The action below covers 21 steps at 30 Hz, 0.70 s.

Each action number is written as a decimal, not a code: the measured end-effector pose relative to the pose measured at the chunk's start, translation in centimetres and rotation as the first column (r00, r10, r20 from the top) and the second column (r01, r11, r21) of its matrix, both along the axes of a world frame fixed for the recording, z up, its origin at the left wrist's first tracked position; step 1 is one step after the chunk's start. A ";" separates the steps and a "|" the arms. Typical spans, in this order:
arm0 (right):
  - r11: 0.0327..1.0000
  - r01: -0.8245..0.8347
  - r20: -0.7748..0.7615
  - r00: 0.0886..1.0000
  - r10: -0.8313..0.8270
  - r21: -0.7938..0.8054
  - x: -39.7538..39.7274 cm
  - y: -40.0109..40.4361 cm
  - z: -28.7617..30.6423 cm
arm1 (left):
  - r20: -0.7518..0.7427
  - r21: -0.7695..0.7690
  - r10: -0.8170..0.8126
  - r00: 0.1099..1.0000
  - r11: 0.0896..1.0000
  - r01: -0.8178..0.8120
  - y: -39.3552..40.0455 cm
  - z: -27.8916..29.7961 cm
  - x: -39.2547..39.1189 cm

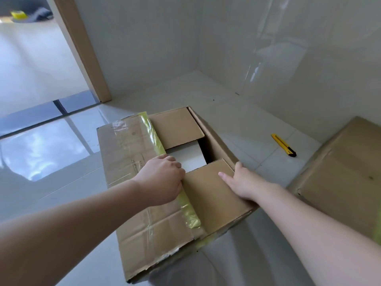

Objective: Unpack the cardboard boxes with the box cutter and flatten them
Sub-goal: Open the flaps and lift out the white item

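Note:
A brown cardboard box (pixel 132 162) stands on the floor in the middle of the head view. Its left top flap lies shut, edged with yellow-green tape (pixel 152 133). The two inner flaps show, with a gap between them revealing something white inside. My left hand (pixel 162 178) curls its fingers over the taped edge of the left flap. My right hand (pixel 241 182) lies on the near inner flap with the fingers hooked over the box's right edge. The yellow and black box cutter (pixel 284 145) lies on the floor to the right, apart from both hands.
A second cardboard box (pixel 340 174) sits at the right edge. Tiled walls meet in a corner behind the boxes. A wooden door frame (pixel 82 48) and a dark threshold lie at the left, with a yellow tape roll (pixel 19 15) far back.

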State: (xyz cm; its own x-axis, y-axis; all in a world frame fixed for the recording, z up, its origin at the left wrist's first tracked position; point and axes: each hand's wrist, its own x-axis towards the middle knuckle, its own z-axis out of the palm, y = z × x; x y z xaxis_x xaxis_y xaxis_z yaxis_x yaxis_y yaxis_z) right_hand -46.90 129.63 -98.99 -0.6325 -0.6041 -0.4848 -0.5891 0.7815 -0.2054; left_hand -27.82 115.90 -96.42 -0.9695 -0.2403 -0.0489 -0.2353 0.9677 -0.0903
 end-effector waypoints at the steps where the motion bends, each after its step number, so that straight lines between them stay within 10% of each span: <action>1: 0.999 -0.028 -0.041 0.999 0.029 0.029 -0.1 0.1 0.2 | -0.014 -0.017 0.004 1.000 1.000 -0.005 0.0 0.6 0.1; 13: 0.806 -0.588 -0.199 0.800 0.567 -0.069 5.2 -3.1 3.0 | -0.033 -0.143 0.270 0.962 0.952 -0.272 0.4 11.0 6.2; 21: 0.730 -0.683 -0.124 0.724 0.679 0.015 8.7 -6.6 2.9 | 0.227 -0.338 0.620 0.751 0.773 -0.536 -0.6 9.9 15.4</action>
State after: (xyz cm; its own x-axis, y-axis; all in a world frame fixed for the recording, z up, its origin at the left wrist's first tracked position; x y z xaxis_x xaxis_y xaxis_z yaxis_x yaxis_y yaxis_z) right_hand -38.23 122.99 -96.04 -0.0937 -0.9066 -0.4115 -0.9806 0.1556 -0.1195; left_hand -12.43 115.33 -86.51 -0.5805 -0.7933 -0.1834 -0.6611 0.5907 -0.4626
